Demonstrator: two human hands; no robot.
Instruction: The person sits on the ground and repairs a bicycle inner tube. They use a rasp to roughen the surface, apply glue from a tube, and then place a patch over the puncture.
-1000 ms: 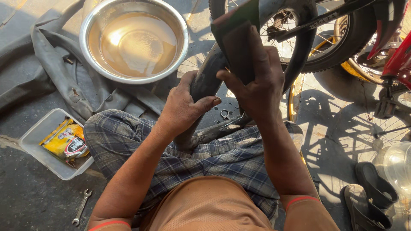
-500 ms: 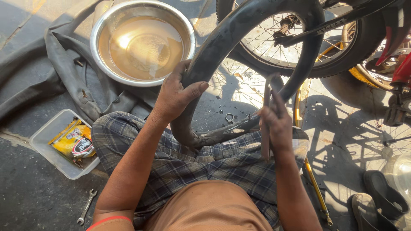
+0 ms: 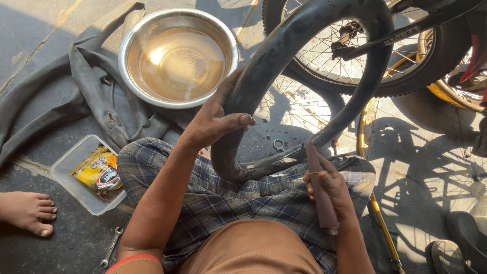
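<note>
A black rubber inner tube loops up from my lap in an arch. My left hand grips its left side, thumb wrapped across the rubber. My right hand rests low on my right thigh and holds a long brownish strip or rasp-like tool, its upper end touching the tube's lower curve. I sit on the ground in a checked cloth.
A steel basin of murky water stands ahead. Another slack inner tube lies at left. A clear plastic tray holds yellow packets. A spanner lies by my knee. Someone's bare foot is at left; bicycle wheels stand ahead.
The tube has swung from a folded bunch into an open arch. My right hand dropped from the tube's top to my lap and now holds the strip tool.
</note>
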